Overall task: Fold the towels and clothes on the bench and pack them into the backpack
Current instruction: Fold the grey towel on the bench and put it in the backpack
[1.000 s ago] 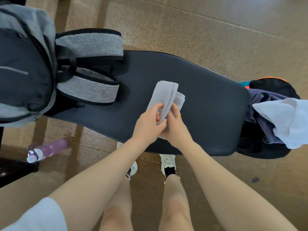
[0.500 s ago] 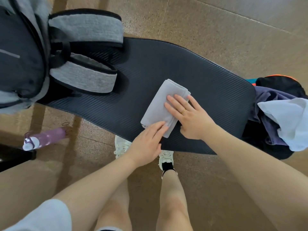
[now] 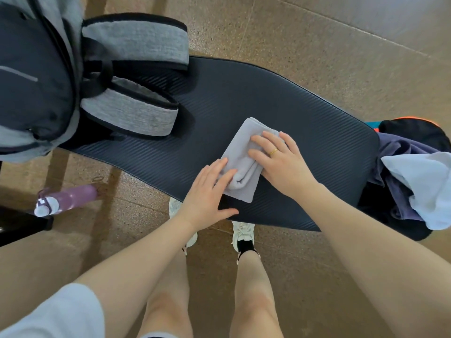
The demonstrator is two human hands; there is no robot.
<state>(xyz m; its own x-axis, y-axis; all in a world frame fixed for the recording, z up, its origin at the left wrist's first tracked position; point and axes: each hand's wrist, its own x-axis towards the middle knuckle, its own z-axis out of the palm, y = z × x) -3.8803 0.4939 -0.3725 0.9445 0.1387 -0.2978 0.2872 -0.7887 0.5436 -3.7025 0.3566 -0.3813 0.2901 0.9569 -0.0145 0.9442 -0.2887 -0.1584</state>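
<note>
A small grey towel (image 3: 241, 164), folded into a narrow block, lies on the black padded bench (image 3: 268, 98) near its front edge. My left hand (image 3: 207, 193) rests flat with its fingertips on the towel's near left corner. My right hand (image 3: 280, 159), with a ring, lies flat on the towel's right side, fingers spread. The grey and dark backpack (image 3: 36, 76) stands at the bench's left end, its two padded straps (image 3: 131, 113) lying on the bench. At the right end sits a heap of a dark purple garment (image 3: 400, 172) and a white cloth (image 3: 424, 184).
A purple water bottle (image 3: 66, 198) lies on the brown floor left of my legs. My white shoes (image 3: 241, 232) stand just under the bench's front edge. A black and orange item (image 3: 415, 128) sits behind the clothes heap.
The towel, held up between both hands a second ago, now lies flat on the bench. Both hands have opened and press down on it.
</note>
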